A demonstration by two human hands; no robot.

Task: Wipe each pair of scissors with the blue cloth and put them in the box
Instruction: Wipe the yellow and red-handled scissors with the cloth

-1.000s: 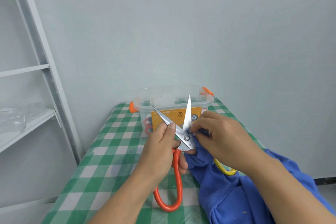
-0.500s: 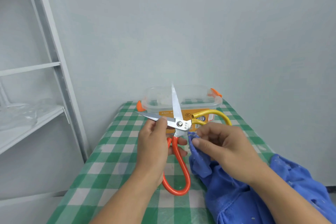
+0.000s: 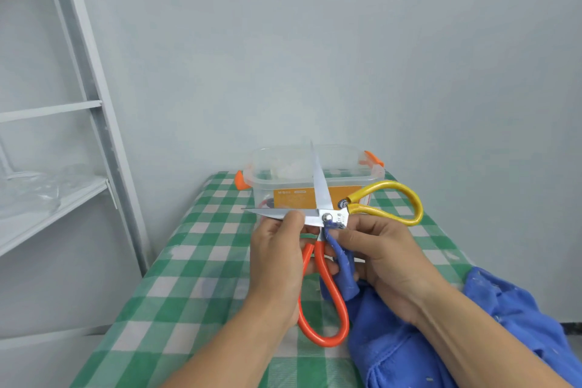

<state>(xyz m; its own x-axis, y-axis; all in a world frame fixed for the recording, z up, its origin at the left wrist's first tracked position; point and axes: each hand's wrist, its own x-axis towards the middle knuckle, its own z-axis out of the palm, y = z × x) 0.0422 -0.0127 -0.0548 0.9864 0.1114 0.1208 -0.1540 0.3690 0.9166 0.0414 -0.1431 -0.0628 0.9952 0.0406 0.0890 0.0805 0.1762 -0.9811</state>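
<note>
One pair of scissors (image 3: 320, 195) is spread wide above the table, with an orange handle loop (image 3: 326, 296) hanging down and a yellow loop (image 3: 393, 198) pointing right. My left hand (image 3: 277, 257) grips the scissors at the left blade and the top of the orange handle. My right hand (image 3: 389, 257) pinches a fold of the blue cloth (image 3: 393, 353) against the metal just below the pivot. The clear box (image 3: 271, 167) with orange clips stands behind the scissors. Something red shows dimly through its front wall.
A green-and-white checked table (image 3: 189, 277) runs up to the grey wall. White metal shelving (image 3: 72, 192) with clear plastic on it stands to the left. The rest of the blue cloth is heaped at the table's right front.
The scissors have opened wider and turned. The yellow handle swung from down by the cloth up to the right, and one blade now points left. My right hand stays at the pivot with the cloth.
</note>
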